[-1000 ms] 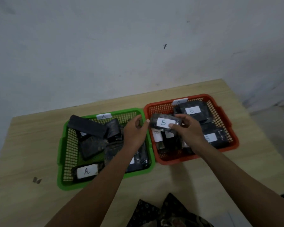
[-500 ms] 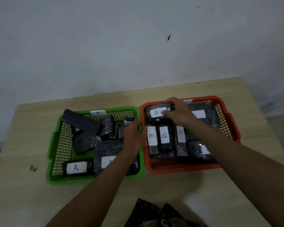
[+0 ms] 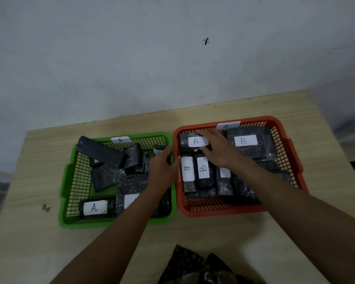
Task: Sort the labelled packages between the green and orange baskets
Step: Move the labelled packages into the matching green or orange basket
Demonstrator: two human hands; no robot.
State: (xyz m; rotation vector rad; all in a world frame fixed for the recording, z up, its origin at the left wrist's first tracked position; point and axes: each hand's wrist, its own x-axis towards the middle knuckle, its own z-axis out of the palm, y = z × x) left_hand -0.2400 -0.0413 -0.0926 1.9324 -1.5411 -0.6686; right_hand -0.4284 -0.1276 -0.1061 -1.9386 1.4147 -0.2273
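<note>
So we've got two baskets side by side on the wooden table (image 3: 223, 238), touching or nearly so. The orange basket (image 3: 291, 152) sits on the right, the green basket (image 3: 70, 181) on the left, each with a little letter tag on its far rim.

Right hand (image 3: 219, 152) is over the far left corner of the orange basket, lying on the B package (image 3: 188, 142) there. Fingers are fairly straight and a bit spread, with the fingertips across the package's right end and the thumb down at its near edge, right by the white label. Looks like resting on it, and we can't tell if there's any real pinch going on.

Left hand (image 3: 162, 171) is at the right edge of the green basket, fingers loosely curled with the thumb poking toward the orange rim. It's over the dark packages there, holding nothing that we can see.

The rest of the orange basket has a big B package (image 3: 252, 148) in the far right corner and a row of upright-labelled ones along the near side. In the green basket's near left corner there's an A package (image 3: 94, 208)
</note>
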